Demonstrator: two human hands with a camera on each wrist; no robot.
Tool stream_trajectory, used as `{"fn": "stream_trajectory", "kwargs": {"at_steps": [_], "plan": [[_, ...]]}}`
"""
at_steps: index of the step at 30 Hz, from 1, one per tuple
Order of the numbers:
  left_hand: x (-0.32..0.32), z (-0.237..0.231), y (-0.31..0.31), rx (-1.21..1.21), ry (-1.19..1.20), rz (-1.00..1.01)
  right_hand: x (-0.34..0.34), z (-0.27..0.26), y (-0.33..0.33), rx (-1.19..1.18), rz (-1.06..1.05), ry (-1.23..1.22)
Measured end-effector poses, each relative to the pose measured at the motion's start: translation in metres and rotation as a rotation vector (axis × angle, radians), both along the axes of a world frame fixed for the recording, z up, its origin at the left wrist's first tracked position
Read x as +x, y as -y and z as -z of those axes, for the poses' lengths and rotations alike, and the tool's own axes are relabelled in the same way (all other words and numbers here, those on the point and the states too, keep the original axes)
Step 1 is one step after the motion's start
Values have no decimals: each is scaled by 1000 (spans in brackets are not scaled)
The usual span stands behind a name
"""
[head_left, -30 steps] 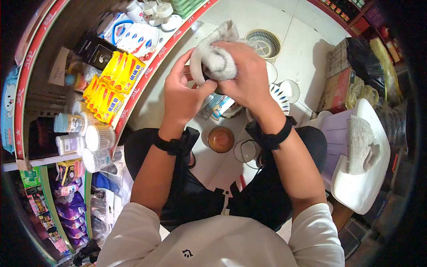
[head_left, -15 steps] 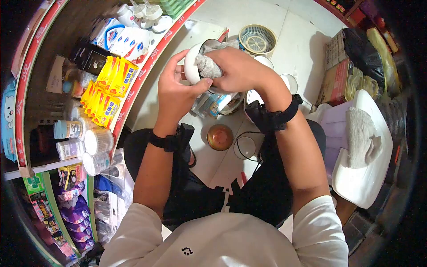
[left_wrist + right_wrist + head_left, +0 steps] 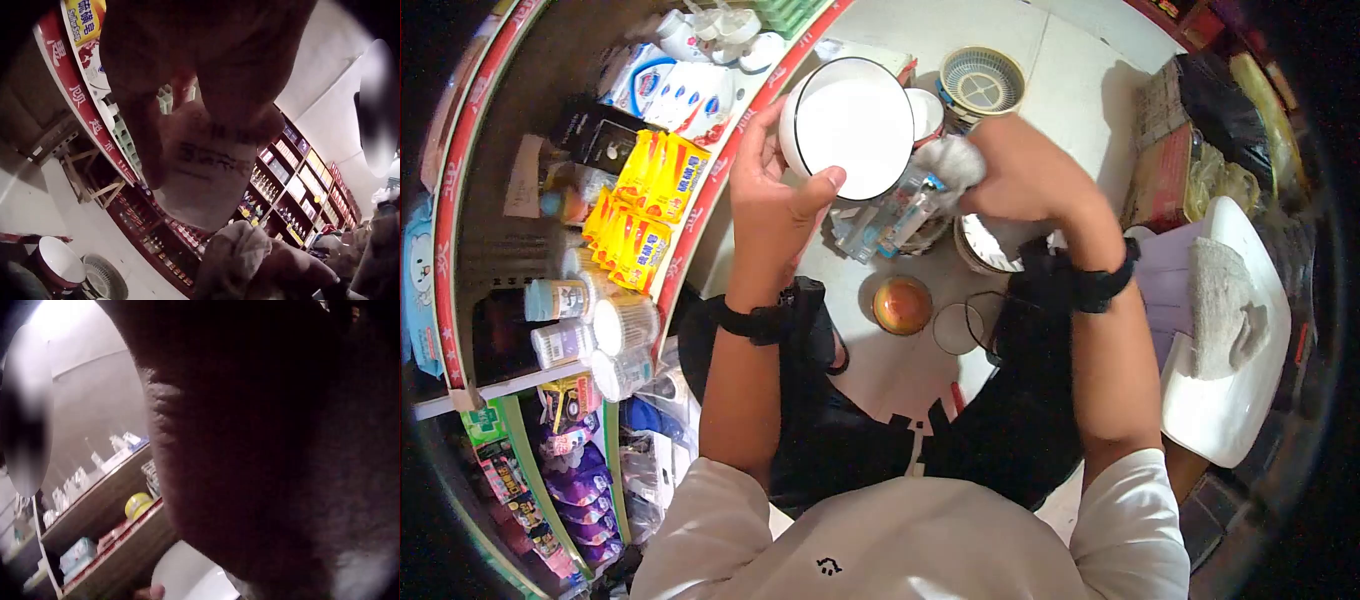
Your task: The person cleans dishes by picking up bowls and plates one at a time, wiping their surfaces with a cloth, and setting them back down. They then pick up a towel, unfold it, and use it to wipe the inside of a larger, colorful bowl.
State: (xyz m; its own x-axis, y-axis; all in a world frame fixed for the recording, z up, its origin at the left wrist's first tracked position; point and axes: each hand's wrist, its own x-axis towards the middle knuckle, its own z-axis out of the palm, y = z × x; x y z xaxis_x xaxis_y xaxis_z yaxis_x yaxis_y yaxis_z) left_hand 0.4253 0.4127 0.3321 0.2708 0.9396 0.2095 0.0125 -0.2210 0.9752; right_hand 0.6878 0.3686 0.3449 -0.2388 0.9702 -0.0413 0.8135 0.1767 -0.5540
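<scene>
My left hand [image 3: 772, 205] grips a white bowl [image 3: 852, 125] with a dark rim, thumb over the near edge and fingers behind the wall. The bowl is tipped so that its white inside faces the head camera. Dark writing shows on the outside of the bowl [image 3: 203, 169] in the left wrist view. To the right of it, my right hand [image 3: 1035, 175] holds a bunched grey cloth [image 3: 950, 165], apart from the bowl. In the right wrist view the hand itself covers most of the picture, with part of the bowl [image 3: 190, 572] at the bottom.
Below the hands on the floor are clear plastic packets [image 3: 885, 225], a white bowl [image 3: 980, 245], an amber bowl [image 3: 902, 305] and a plastic basket [image 3: 983, 80]. A shelf with yellow soap packs [image 3: 662, 180] stands left. At right, a grey towel [image 3: 1220, 300] lies on a white plastic seat [image 3: 1250, 400].
The right hand, which was wiping inside the bowl with the cloth, has drawn away to the right with it. The left hand has turned the bowl's inside toward the head camera.
</scene>
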Motion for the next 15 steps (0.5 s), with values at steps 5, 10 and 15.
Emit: {"fn": "stream_trajectory", "kwargs": {"at_steps": [5, 10, 15], "plan": [[-10, -1, -3, 61, 56, 16, 3, -21, 11, -21, 612, -653], [-1, -6, 9, -9, -21, 32, -40, -10, 11, 640, 256, -563], [3, 4, 13, 41, -101, 15, -75, 12, -1, 715, 32, 37]]}}
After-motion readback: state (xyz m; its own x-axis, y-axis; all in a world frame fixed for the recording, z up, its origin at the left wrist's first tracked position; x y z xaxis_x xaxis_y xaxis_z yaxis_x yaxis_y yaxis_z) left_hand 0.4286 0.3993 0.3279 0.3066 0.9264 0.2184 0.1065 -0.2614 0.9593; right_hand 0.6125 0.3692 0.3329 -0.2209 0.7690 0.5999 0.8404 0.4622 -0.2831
